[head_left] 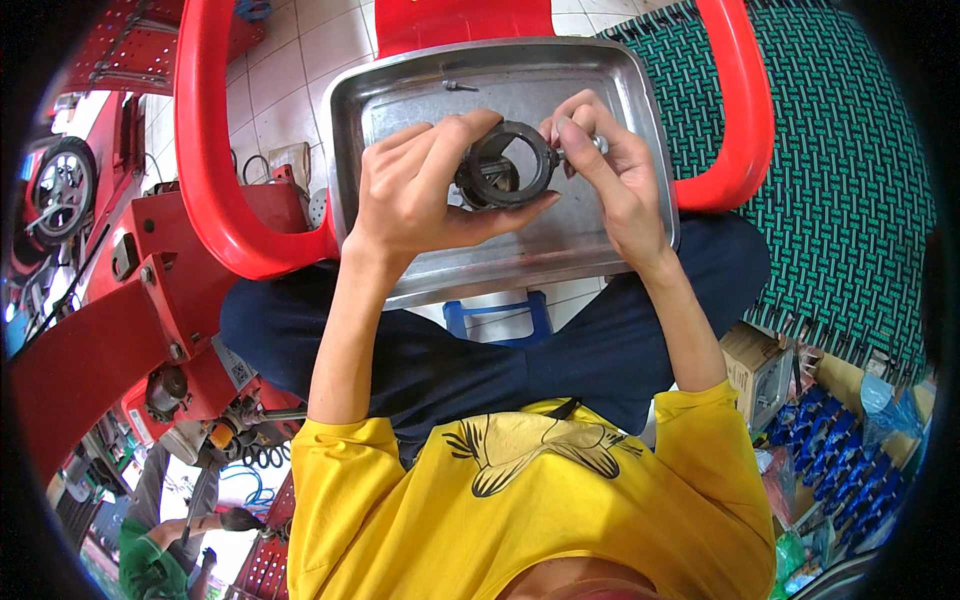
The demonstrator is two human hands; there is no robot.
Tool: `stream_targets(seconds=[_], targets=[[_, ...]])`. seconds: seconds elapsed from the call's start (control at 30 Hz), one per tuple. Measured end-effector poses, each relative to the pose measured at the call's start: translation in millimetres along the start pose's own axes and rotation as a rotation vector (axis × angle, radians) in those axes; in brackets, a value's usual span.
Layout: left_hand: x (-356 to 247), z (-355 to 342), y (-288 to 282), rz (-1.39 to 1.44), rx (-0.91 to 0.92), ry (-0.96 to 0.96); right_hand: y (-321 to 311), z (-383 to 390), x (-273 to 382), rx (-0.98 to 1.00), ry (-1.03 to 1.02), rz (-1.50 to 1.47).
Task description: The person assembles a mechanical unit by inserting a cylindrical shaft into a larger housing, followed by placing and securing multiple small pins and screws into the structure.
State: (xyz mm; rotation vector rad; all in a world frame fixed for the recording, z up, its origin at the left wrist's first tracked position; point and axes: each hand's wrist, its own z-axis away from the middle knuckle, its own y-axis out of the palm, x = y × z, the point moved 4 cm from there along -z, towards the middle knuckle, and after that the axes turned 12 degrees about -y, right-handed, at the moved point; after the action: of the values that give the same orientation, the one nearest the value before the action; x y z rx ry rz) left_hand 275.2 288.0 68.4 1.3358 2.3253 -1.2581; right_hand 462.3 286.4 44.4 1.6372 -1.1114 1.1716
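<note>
Here, left hand (420, 185) clasps dark metal ring (544, 172), fingers curved; right hand (622, 180) pinches silvery fastener (599, 145) toward rectangular steel tray's (540, 80) right edge.

A shallow rectangular tray (590, 75) of grey metal, its corners rounded and its rim raised, is seen from above. A small metal bolt (460, 86) is laid on its side close to the far edge, slightly left of that edge's middle, with its thicker end turned toward the left edge. Pale reflections are cast across the bare metal along the near edge.
</note>
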Motion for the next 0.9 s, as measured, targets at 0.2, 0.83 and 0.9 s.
stream_targets(seconds=[0.2, 0.83, 0.9], targets=[[2, 1, -1, -0.007, 0.001, -0.013, 2, -3, 1, 0.0, -0.201, 0.042], [2, 1, 0, -0.006, 0.019, -0.02, 4, -3, 7, 0.05, -0.156, 0.054], [1, 1, 0, -0.003, 0.018, -0.019, 5, -3, 8, 0.053, -0.155, 0.052]])
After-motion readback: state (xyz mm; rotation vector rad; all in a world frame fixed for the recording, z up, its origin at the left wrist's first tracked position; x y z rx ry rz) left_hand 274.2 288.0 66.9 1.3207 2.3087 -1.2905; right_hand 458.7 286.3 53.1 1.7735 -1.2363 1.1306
